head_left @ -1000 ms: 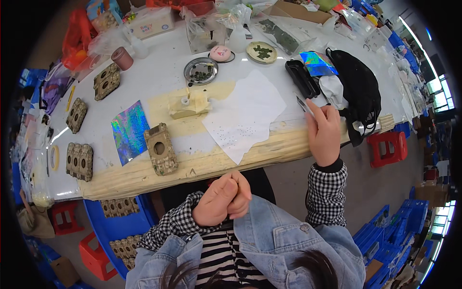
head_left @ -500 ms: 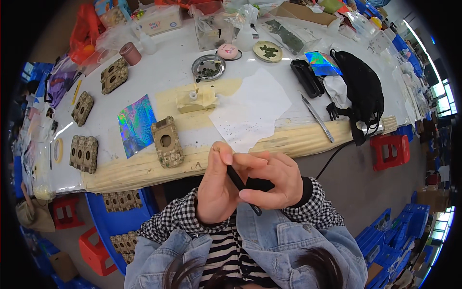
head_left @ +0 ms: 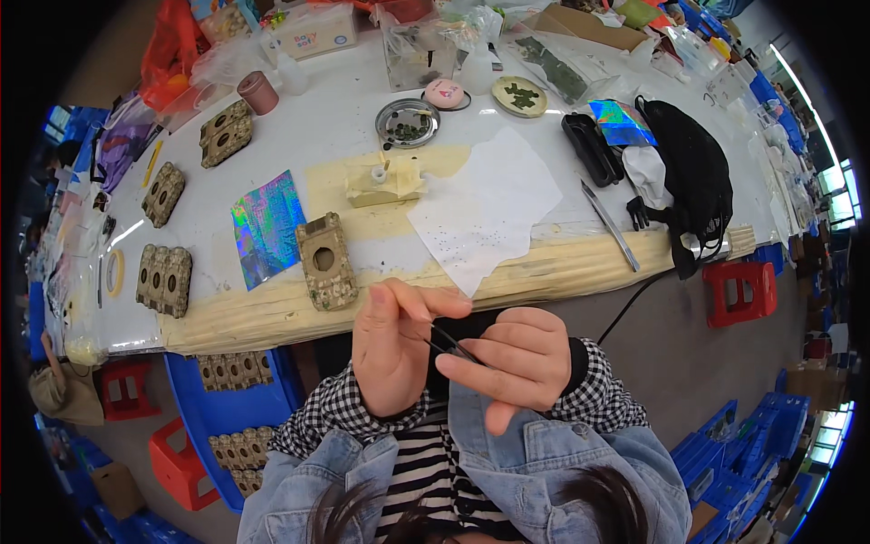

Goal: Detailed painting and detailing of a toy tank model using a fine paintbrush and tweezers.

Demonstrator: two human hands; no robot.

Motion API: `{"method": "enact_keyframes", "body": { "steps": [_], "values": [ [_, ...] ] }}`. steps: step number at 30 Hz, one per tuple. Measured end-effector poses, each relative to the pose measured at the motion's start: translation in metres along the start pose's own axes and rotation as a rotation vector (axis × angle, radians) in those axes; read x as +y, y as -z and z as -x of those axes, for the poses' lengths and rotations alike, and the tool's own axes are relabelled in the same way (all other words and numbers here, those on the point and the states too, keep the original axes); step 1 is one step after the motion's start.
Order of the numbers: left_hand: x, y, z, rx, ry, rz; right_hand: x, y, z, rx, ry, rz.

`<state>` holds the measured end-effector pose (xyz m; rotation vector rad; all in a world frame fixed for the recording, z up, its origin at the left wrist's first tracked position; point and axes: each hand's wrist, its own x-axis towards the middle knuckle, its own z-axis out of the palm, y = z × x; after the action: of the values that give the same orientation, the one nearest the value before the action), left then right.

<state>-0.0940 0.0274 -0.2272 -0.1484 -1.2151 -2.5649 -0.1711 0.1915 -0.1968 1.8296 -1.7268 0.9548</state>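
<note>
- Holding slim black tweezers [head_left: 444, 339], the right hand [head_left: 521, 361] curls loosely about them, seemingly so that the two thin prongs, slightly spread, angle up toward the other hand.
- The left hand [head_left: 390, 349] is half curled, its fingertips close to the prong ends; whether it pinches anything tiny, I cannot tell. Both hands are near the torso, perhaps for a closer look.
- Low at left, a smooth blue plastic tray [head_left: 195, 415] carries blocky mottled castings [head_left: 236, 371] in rows, likely grouped to keep them together.
- Pale, ridged padding [head_left: 517, 279] lines the table front, probably cushioning the forearms.
- Just beyond lies a camouflage-patterned shell [head_left: 314, 238] with a round hole, within easy reach, beside a shiny iridescent sheet [head_left: 267, 227].
- Ragged-edged white paper [head_left: 507, 195] spreads rightward, its plain surface perhaps making tiny dark specks easier to spot. A tapered silver tool [head_left: 609, 225] lies to its right.
- Farther back come a tape-wrapped block [head_left: 388, 193], a round metal dish [head_left: 430, 138] of dark bits, and a cream disc [head_left: 519, 111] bearing a flat green piece [head_left: 522, 94].
</note>
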Motion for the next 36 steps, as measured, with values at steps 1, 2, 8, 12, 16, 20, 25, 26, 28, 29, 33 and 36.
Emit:
{"method": "enact_keyframes", "body": {
  "steps": [1, 2, 8, 12, 16, 20, 25, 26, 28, 29, 33, 36],
  "values": [
    [0.003, 0.002, 0.001, 0.064, -0.031, 0.039, 0.001, 0.004, 0.001, 0.055, -0.007, -0.023],
    [0.007, 0.002, 0.003, 0.131, -0.060, 0.076, 0.002, 0.008, 0.004, 0.112, -0.017, -0.051],
    [0.048, 0.062, 0.029, -0.393, 0.157, -0.218, 0.009, 0.030, 0.029, 0.594, -0.549, 0.290],
    [0.056, 0.092, 0.075, -0.170, 0.597, -0.585, 0.025, 0.038, 0.037, 0.730, -0.599, 0.388],
    [0.032, 0.152, 0.144, 0.290, 0.700, -0.812, 0.036, 0.039, 0.045, 0.834, -0.636, 0.315],
    [-0.008, 0.204, 0.236, 0.736, 0.653, -1.030, 0.043, 0.034, 0.046, 0.858, -0.646, 0.269],
    [-0.038, 0.216, 0.306, 1.047, 0.772, -1.077, 0.047, 0.035, 0.045, 0.757, -0.650, 0.311],
    [-0.041, 0.213, 0.311, 1.062, 0.801, -1.069, 0.048, 0.035, 0.046, 0.761, -0.657, 0.298],
    [-0.047, 0.212, 0.317, 1.063, 0.831, -1.060, 0.051, 0.035, 0.049, 0.769, -0.670, 0.272],
    [-0.046, 0.213, 0.316, 1.059, 0.839, -1.062, 0.052, 0.035, 0.050, 0.770, -0.663, 0.266],
    [-0.047, 0.210, 0.313, 1.035, 0.866, -1.062, 0.052, 0.035, 0.050, 0.753, -0.659, 0.262],
    [-0.044, 0.210, 0.310, 1.014, 0.879, -1.068, 0.052, 0.036, 0.051, 0.730, -0.664, 0.273]
  ]
}}
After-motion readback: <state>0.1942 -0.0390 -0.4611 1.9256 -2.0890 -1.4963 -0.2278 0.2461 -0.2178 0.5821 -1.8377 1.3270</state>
